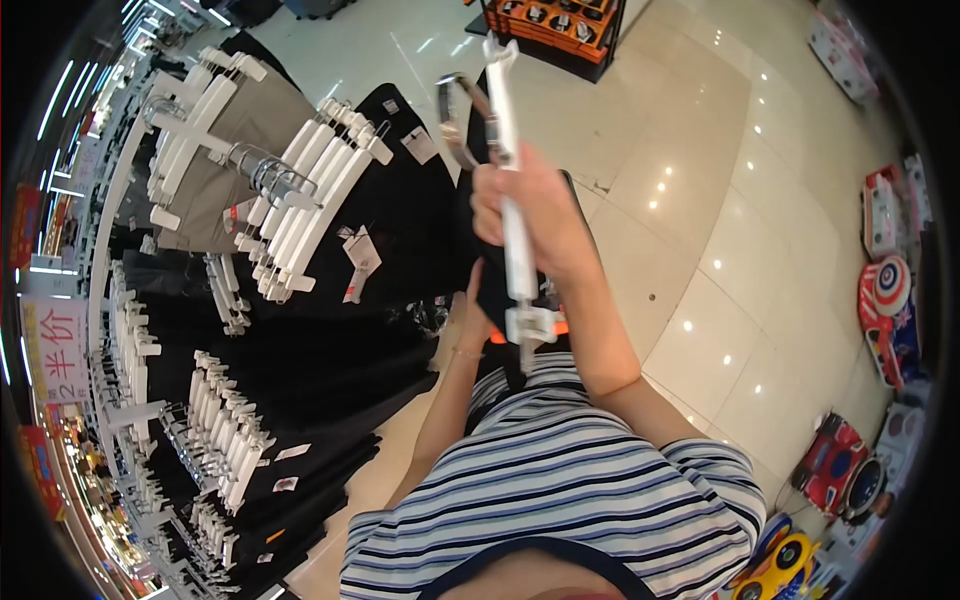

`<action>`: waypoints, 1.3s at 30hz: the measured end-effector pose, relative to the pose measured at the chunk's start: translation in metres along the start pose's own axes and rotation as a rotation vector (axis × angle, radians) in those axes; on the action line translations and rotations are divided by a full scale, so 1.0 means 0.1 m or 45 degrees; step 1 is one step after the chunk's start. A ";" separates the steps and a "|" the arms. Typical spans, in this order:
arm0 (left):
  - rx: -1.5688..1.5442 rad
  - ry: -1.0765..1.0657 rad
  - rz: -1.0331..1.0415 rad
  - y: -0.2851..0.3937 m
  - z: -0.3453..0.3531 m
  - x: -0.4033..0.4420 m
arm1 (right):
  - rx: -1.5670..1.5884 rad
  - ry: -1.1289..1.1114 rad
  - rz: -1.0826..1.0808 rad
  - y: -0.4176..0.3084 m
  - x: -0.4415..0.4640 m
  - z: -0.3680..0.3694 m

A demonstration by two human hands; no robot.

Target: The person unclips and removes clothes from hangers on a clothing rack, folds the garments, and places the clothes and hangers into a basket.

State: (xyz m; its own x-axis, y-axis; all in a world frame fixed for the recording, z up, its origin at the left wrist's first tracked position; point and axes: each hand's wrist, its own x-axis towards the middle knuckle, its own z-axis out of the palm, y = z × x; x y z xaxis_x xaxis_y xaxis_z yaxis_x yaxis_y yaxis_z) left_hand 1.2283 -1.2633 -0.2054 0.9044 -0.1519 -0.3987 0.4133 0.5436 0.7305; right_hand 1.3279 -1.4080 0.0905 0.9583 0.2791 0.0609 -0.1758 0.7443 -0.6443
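My right hand is closed around the white bar of a clip hanger, raised in front of my striped shirt. The hanger stands nearly upright in view, with a metal hook sticking out to the left and a clip at each end. Black cloth shows behind the hanger. Lower down, my left hand is at the cloth's left edge; most of its fingers are hidden. To the left, black garments with paper tags hang from white clip hangers.
A white-railed rack fills the left side, holding grey trousers and many black garments. An orange display stand is at the top. Toy boxes and a red toy car line the right edge of the tiled floor.
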 end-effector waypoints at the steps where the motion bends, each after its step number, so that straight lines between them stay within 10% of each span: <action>1: -0.041 -0.064 -0.096 0.17 0.37 0.06 | -0.015 0.006 0.002 -0.17 -0.11 -0.02; 8: 0.009 -0.449 -0.330 -0.04 1.56 0.26 | -0.681 0.360 0.028 -0.72 -0.49 -0.31; 12: 0.814 -0.800 -0.048 -0.56 1.18 0.37 | -1.424 0.779 0.000 -0.22 -0.29 -1.28; 16: 0.826 -0.385 -0.661 -0.30 0.77 0.20 | -1.254 0.987 0.282 0.45 -0.21 -2.29; 24: 0.414 0.528 -0.117 0.44 -0.43 -0.34 | -1.247 1.081 0.592 1.88 -0.14 -3.47; 32: 0.767 1.322 1.002 1.32 -0.64 -0.66 | -0.495 0.641 0.680 1.32 0.08 -2.18; 39: 0.863 1.435 1.021 1.64 -0.67 -0.58 | -0.524 0.266 0.521 1.09 0.47 -1.37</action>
State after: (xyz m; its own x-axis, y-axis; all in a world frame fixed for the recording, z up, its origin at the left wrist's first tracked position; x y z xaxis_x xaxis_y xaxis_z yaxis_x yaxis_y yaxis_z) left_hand 1.2367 -1.1101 -0.0999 0.4874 0.8400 0.2386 0.1248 -0.3374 0.9330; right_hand 1.3843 -1.3964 -0.0814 0.8628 0.3365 -0.3774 -0.4772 0.2953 -0.8277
